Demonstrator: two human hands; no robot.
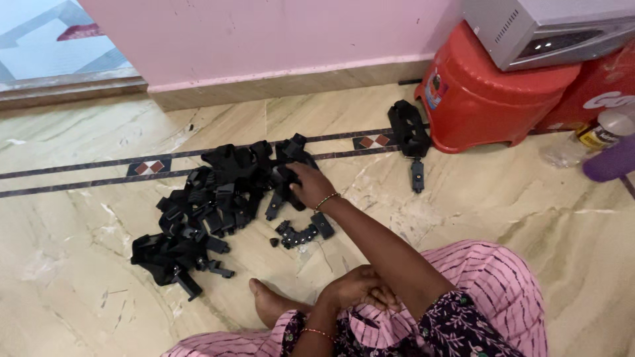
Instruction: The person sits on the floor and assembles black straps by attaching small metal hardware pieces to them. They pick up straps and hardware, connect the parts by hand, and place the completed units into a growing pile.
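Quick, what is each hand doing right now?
Left hand: curled in the lap; whether it holds anything cannot be told.
Right hand: reaching into the pile of black plastic parts; grip unclear.

Right arm stretched forward and to the left across the body, elbow near the raised knee, forearm straight. Right hand palm down, knuckles up, fingers curled downward and closed around something dark beneath them; fingertips hidden. 1 thin beaded bangle sits at the right wrist.

Left arm bent tight, drawn close to the body, forearm rising from the lower edge of view. Left hand rests low by the lap, fingers loosely folded inward; whether it holds anything cannot be told. 1 bangle on the left wrist too.

1 bare foot shows beside the left hand, toes pointing left. Both hands well apart.
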